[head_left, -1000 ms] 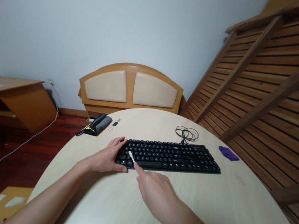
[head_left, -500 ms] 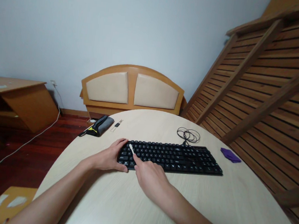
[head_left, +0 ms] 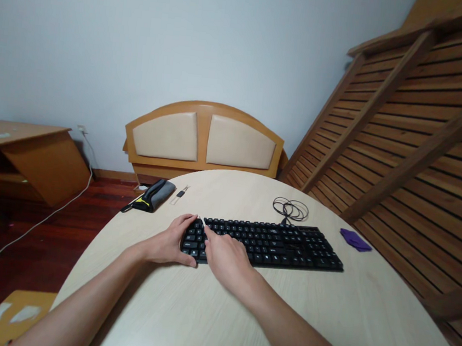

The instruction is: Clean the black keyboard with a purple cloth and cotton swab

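A black keyboard lies on the round table in front of me. My left hand holds its left end, fingers at the far corner and thumb along the near edge. In my right hand is a thin white cotton swab, pinched and pointing away from me over the keys at the upper left. The right hand covers part of the lower left keys. Whether the swab's tip touches a key, I cannot tell.
The keyboard's coiled black cable lies behind it. To the right is a folded purple cloth. A grey and black pouch and a small black item with thin outlines lie at the left of the pale table.
My right hand has moved away from me and slightly left, carrying the cotton swab towards the keyboard's top left edge. My left hand stays on the keyboard's end.
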